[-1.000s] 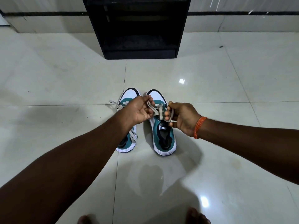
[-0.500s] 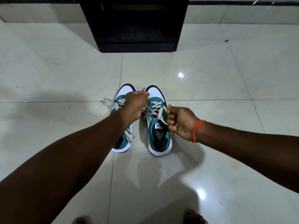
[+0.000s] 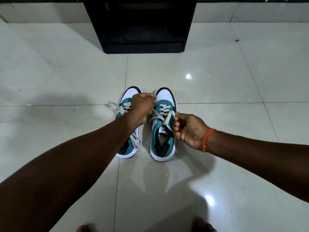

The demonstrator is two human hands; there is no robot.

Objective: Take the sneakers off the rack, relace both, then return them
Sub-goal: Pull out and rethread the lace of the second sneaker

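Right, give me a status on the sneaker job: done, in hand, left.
Done: both sneakers stand on the floor, off the rack. In hand: the left hand and right hand each pull a lace end of the right sneaker. Left: the left sneaker, its laces loose, then returning both.

Two sneakers [image 3: 163, 124], one rack [image 3: 142, 25], two hands [image 3: 143, 106].

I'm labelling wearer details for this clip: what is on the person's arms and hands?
Both forearms are bare, with no sleeves in view. The right hand has an orange thread band tied round its wrist. The left hand wears nothing visible: no gloves, rings or watch.
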